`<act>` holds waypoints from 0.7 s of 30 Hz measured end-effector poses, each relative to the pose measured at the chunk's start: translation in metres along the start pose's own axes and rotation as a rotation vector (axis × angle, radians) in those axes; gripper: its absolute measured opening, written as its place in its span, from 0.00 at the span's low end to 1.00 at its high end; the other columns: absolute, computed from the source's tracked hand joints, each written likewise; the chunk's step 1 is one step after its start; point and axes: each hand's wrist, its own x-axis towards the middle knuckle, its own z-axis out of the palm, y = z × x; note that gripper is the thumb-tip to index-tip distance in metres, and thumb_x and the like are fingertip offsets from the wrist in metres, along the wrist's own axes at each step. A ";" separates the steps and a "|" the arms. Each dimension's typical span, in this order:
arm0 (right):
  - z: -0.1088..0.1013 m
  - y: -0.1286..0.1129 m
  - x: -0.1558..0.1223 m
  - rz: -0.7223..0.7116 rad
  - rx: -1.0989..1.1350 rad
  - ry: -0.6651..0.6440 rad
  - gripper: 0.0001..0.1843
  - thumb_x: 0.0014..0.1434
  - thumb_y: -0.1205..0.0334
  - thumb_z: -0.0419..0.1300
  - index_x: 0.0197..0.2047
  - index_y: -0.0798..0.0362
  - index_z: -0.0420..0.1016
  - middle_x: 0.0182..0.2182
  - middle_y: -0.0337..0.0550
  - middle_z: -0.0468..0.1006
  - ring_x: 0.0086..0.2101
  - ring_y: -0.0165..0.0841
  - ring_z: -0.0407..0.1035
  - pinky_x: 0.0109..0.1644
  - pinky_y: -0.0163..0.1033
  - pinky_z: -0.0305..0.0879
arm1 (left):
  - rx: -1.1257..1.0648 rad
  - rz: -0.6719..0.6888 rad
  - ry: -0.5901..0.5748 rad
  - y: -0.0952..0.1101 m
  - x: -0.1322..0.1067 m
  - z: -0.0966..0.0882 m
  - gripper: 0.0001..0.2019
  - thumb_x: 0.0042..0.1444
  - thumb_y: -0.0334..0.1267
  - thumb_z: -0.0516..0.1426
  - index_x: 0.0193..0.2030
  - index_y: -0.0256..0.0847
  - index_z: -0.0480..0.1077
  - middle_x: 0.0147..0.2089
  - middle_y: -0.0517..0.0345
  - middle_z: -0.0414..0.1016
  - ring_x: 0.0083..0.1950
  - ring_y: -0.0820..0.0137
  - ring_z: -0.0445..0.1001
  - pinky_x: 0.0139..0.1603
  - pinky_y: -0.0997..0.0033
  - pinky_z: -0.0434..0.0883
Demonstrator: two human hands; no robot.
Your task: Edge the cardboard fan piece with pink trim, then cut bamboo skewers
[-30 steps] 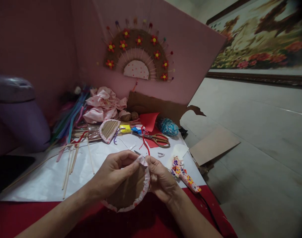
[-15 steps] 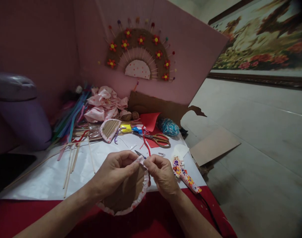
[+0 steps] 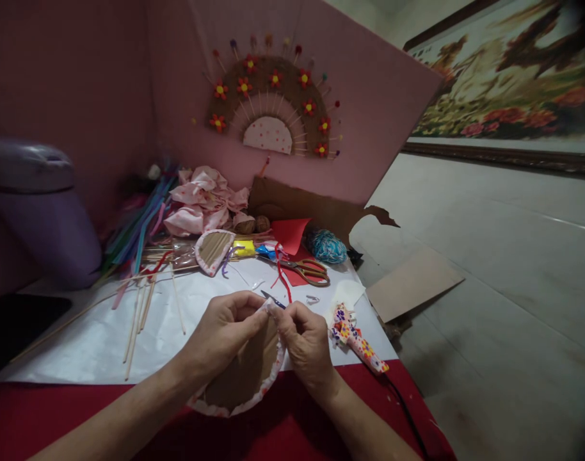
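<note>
A rounded piece of brown cardboard (image 3: 249, 374) with a gathered pink dotted fabric rim (image 3: 244, 405) is tilted up between my hands. My left hand (image 3: 230, 326) grips its upper left part, thumb on the near side. At the top edge, my right hand (image 3: 306, 339) pinches the fabric rim between thumb and fingers. A dark pointed blade (image 3: 273, 299) shows just beyond my fingertips; whether it is held or lying on the table cannot be told. Behind it lies a red pipe cleaner (image 3: 283, 282), near large scissors with brownish handles (image 3: 314, 272).
Thin sticks (image 3: 141, 314) and another fabric-edged cardboard piece (image 3: 214, 251) lie on the white sheet. Farther back are crumpled pink fabric (image 3: 203, 198) and blue yarn (image 3: 327, 246). A flower-patterned glue gun (image 3: 360, 339), with a cord, lies at right. A purple container (image 3: 47, 224) stands left.
My right hand has shifted slightly left and down, closer to my left hand, still pinching the rim. The cardboard piece has moved only a little.
</note>
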 end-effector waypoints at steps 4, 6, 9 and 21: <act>-0.001 0.003 -0.002 -0.208 -0.248 0.022 0.17 0.61 0.60 0.53 0.21 0.53 0.59 0.17 0.32 0.57 0.20 0.25 0.53 0.25 0.32 0.50 | 0.007 0.024 0.015 -0.001 0.001 0.000 0.09 0.48 0.40 0.61 0.33 0.36 0.72 0.29 0.58 0.75 0.30 0.73 0.70 0.30 0.77 0.65; -0.001 0.003 -0.003 -0.270 -0.335 0.008 0.15 0.62 0.63 0.52 0.22 0.53 0.60 0.19 0.33 0.59 0.20 0.26 0.55 0.26 0.33 0.51 | 0.017 0.031 0.024 -0.001 0.001 0.000 0.09 0.48 0.40 0.61 0.32 0.36 0.73 0.29 0.58 0.75 0.30 0.73 0.70 0.30 0.77 0.65; -0.001 0.001 -0.004 -0.298 -0.440 -0.025 0.13 0.62 0.64 0.50 0.25 0.52 0.61 0.21 0.37 0.62 0.22 0.28 0.58 0.27 0.35 0.52 | 0.012 0.039 0.022 0.000 0.001 0.000 0.08 0.48 0.39 0.61 0.32 0.35 0.73 0.29 0.57 0.75 0.30 0.72 0.71 0.30 0.77 0.65; -0.005 -0.014 0.001 0.176 0.208 -0.055 0.20 0.61 0.51 0.51 0.22 0.53 0.62 0.16 0.32 0.59 0.18 0.25 0.53 0.22 0.32 0.51 | -0.160 -0.063 0.004 0.001 0.002 0.001 0.10 0.48 0.42 0.62 0.33 0.37 0.71 0.28 0.59 0.76 0.28 0.73 0.72 0.30 0.76 0.66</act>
